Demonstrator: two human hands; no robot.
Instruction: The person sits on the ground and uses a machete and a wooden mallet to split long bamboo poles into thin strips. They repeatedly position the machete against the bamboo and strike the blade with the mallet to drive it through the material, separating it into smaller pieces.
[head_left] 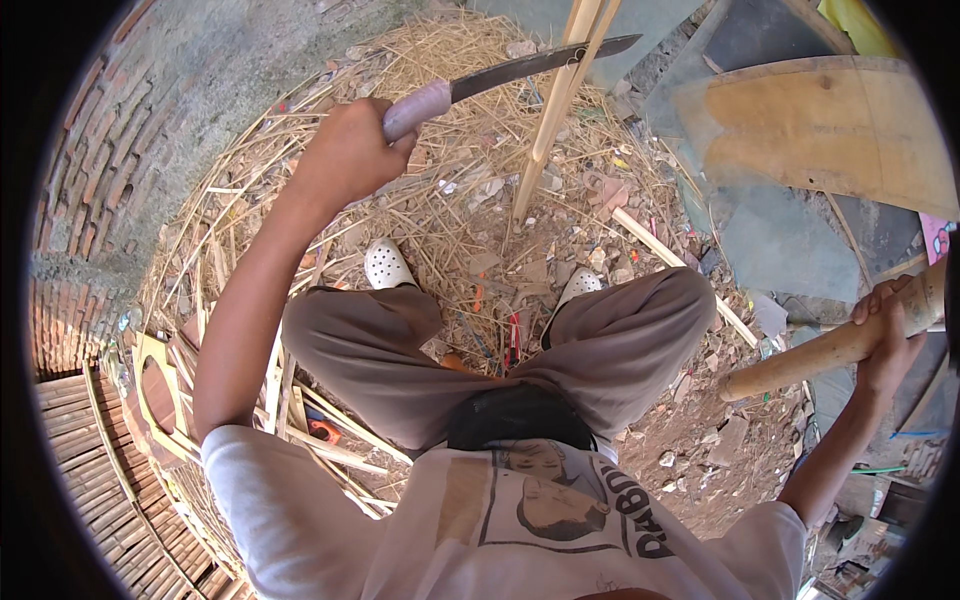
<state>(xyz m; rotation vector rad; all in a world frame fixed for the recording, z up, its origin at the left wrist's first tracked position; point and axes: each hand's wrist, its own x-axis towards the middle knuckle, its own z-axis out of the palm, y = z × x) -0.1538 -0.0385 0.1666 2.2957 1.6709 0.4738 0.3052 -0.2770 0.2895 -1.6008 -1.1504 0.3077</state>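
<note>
My left hand point(350, 155) is wrapped round the pale purple handle of a machete point(500, 76), its dark blade pointing right. The blade crosses a tall, pale bamboo or wood piece point(548, 120), which is split along its upper part, with the blade in the split. The lower end of that piece rests on the ground ahead of my feet. Out at the right, my right hand point(885, 340) grips a thick, round wooden club point(795, 370), its blunt end toward my knee and well apart from the machete. The club's far end runs out of view.
Straw-like shavings point(430, 60) and rubble cover the ground. A brick wall point(110, 160) stands left, above bamboo slats point(110, 480). Glass sheets point(790, 235) and a curved wooden board point(810, 120) lie right. An orange-handled tool point(322, 431) sits among sticks by my left thigh.
</note>
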